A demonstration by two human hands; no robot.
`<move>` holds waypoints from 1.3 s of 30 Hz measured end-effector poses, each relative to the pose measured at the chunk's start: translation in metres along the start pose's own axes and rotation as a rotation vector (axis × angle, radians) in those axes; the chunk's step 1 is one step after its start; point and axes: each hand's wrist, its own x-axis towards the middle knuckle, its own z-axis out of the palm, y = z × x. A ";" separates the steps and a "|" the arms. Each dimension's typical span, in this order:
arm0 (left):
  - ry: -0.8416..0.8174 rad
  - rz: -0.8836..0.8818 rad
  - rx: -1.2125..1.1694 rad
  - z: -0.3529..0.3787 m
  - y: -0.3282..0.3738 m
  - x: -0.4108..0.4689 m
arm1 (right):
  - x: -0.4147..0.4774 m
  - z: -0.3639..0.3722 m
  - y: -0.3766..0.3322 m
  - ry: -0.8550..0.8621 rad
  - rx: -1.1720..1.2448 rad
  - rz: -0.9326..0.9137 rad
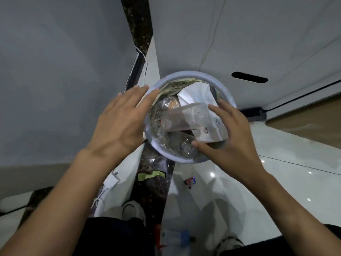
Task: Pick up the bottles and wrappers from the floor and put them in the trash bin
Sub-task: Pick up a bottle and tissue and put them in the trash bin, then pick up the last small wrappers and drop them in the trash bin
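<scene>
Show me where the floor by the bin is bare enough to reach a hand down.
Free: glossy white floor tile right of the round pale-rimmed trash bin, bordered by the small red-and-blue wrapper and the right hand. Crowded: the bin's mouth, packed with clear plastic bottles and white paper beneath the left hand; the dark marble strip below it carries a yellow-green wrapper.

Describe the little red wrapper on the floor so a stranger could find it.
Start at the round trash bin. On the glossy white floor just in front of it lies a small wrapper. It is red and blue, unlike the yellow-green wrapper on the dark strip beside it.
</scene>
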 end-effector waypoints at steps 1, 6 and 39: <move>0.004 -0.018 -0.034 -0.004 0.003 -0.002 | -0.008 -0.002 -0.006 -0.026 -0.037 -0.033; 0.083 0.033 -0.229 -0.047 0.044 -0.030 | -0.039 -0.035 -0.078 0.005 -0.012 0.034; -0.322 1.100 -0.123 -0.523 0.348 -0.147 | -0.358 -0.414 -0.449 0.753 0.005 0.899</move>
